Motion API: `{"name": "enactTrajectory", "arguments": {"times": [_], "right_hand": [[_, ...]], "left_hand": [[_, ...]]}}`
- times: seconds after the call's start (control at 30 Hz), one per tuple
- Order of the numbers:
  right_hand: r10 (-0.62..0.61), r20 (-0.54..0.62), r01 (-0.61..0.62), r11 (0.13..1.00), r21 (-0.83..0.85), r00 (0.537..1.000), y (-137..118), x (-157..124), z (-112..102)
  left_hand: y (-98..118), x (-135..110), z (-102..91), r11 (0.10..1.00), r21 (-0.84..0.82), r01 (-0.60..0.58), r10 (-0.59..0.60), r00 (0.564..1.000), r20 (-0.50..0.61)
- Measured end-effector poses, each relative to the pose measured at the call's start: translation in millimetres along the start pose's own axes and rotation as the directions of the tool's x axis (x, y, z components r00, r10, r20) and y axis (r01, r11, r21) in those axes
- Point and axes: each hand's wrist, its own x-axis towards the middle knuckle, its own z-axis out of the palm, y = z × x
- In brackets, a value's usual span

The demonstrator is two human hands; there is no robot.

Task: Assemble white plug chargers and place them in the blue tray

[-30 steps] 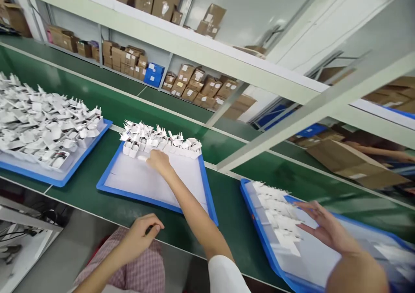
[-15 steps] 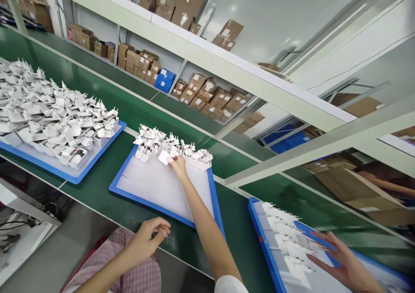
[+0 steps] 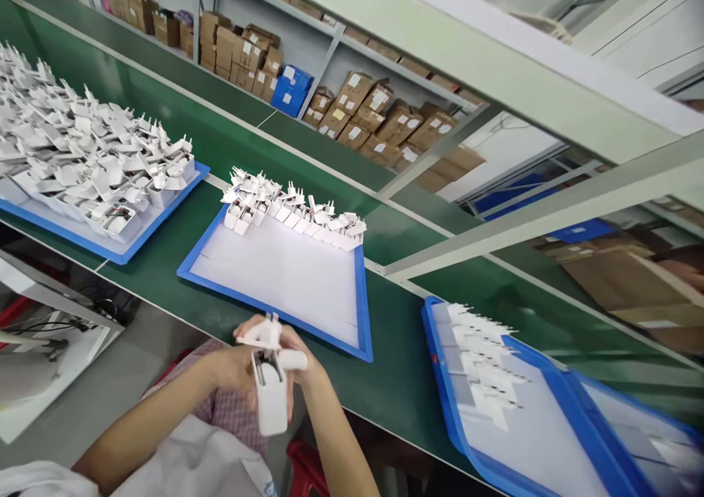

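Observation:
A white plug-in unit (image 3: 271, 402) with an open casing is held in front of my body, just off the bench's near edge. Its lid with plug prongs stands up at the top, and a round white part shows inside. My left hand (image 3: 237, 371) is closed around its left side. Closed against its right side is my right hand (image 3: 306, 358), near a small white piece (image 3: 294, 359) that sticks out there. Some fingertips are hidden behind the casing. Beyond my hands lies a blue-rimmed tray (image 3: 365, 314) with a row of similar white units (image 3: 297, 211) along its far side.
To the left, another blue-rimmed tray (image 3: 165, 218) is heaped with white units (image 3: 82, 152). More blue trays (image 3: 448, 402) with white units (image 3: 487, 358) stand at the right on the green bench (image 3: 399, 365). A pale metal post (image 3: 528, 211) slants across; cardboard boxes (image 3: 352, 94) line shelves behind.
My right hand has come back from the middle tray's row to my left hand, and both now hold a unit. The other person's hand at the right tray has left view.

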Motion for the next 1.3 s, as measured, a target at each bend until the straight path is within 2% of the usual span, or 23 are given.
{"name": "enactTrajectory", "arguments": {"times": [0.03, 0.1, 0.13, 0.17, 0.23, 0.3, 0.4, 0.47, 0.53, 0.63, 0.73, 0.9, 1.13, 1.3], "right_hand": [[-0.018, -0.141, 0.014, 1.0, -0.028, 0.99, 3, -5, -1], [-0.095, -0.397, 0.039, 0.988, -0.147, 0.913, 9, -22, -3], [-0.152, -0.471, 0.04, 0.97, -0.238, 0.869, 13, -32, -3], [-0.203, -0.496, 0.024, 0.939, -0.342, 0.844, 16, -42, -1], [-0.249, -0.452, -0.043, 0.838, -0.544, 0.857, 23, -57, 8], [-0.257, -0.407, -0.105, 0.723, -0.682, 0.877, 28, -64, 19], [-0.289, -0.384, -0.133, 0.623, -0.771, 0.877, 30, -62, 31], [-0.301, -0.371, -0.147, 0.568, -0.81, 0.878, 28, -57, 32], [-0.284, -0.336, -0.161, 0.497, -0.853, 0.898, 24, -54, 30], [-0.252, -0.264, -0.154, 0.384, -0.911, 0.931, 18, -51, 24], [-0.273, -0.237, -0.13, 0.359, -0.924, 0.932, 17, -51, 21], [-0.318, -0.271, -0.159, 0.335, -0.929, 0.909, 22, -52, 20], [-0.278, -0.191, -0.129, 0.226, -0.965, 0.941, 17, -46, 13], [-0.346, -0.212, -0.14, 0.222, -0.965, 0.914, 16, -47, 11]], "left_hand": [[1, 0, -2.5, 0.999, 0.047, -0.027, 0.027, 1.0, 0.004], [0, 0, -9.3, 0.979, 0.187, -0.081, 0.089, 0.995, -0.035], [-1, 1, -12.6, 0.957, 0.275, -0.096, 0.121, 0.99, -0.077], [-3, 2, -15.1, 0.927, 0.362, -0.101, 0.151, 0.982, -0.113], [-9, 3, -17.1, 0.862, 0.497, -0.097, 0.191, 0.971, -0.142], [-14, 4, -15.8, 0.815, 0.571, -0.099, 0.203, 0.972, -0.121], [-17, 2, -12.3, 0.736, 0.668, -0.112, 0.224, 0.971, -0.083], [-17, 0, -11.3, 0.638, 0.759, -0.126, 0.259, 0.964, -0.058], [-17, -2, -11.1, 0.549, 0.825, -0.132, 0.291, 0.956, -0.041], [-17, -3, -10.8, 0.512, 0.849, -0.128, 0.31, 0.95, -0.044], [-18, -3, -9.9, 0.504, 0.855, -0.118, 0.323, 0.945, -0.06], [-21, -1, -8.8, 0.484, 0.869, -0.108, 0.348, 0.934, -0.078], [-21, 0, -9.8, 0.462, 0.879, -0.119, 0.363, 0.93, -0.065], [-24, 1, -10.2, 0.46, 0.881, -0.112, 0.378, 0.922, -0.08]]}}
